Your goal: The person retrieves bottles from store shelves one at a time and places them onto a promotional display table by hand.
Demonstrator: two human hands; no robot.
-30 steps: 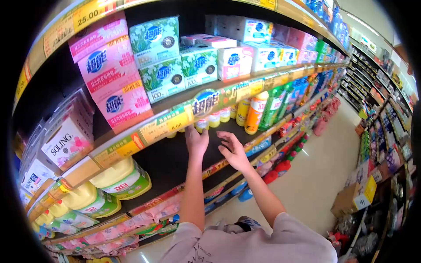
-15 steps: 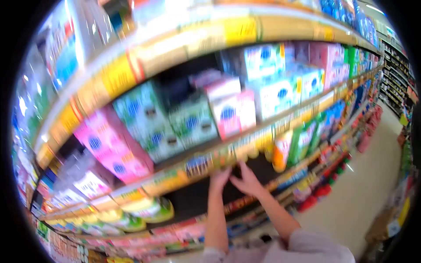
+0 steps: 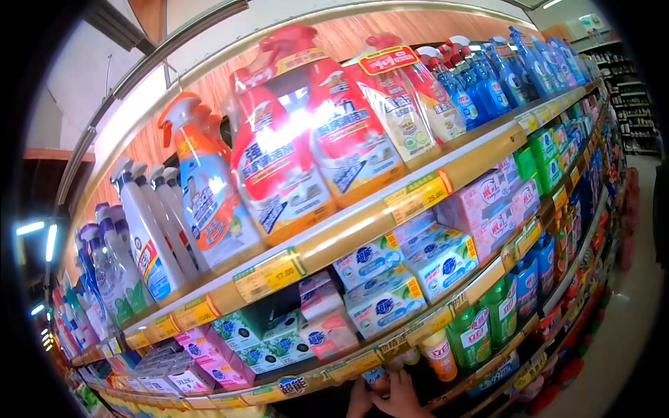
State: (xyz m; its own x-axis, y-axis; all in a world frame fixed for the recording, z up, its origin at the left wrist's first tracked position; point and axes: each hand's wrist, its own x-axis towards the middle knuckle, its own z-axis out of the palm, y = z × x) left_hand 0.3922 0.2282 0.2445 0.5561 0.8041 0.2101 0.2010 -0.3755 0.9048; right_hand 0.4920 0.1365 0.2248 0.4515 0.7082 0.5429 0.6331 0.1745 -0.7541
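The small container shows a blue-and-white patch. It sits just below the price rail, partly hidden, its tilt unclear.

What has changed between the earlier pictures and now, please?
The view has swung upward, showing more spray bottles. The left hand and right hand, apart at first, are now close together at a small container; whether it is gripped is unclear. The stacked boxes and orange bottle stayed put.
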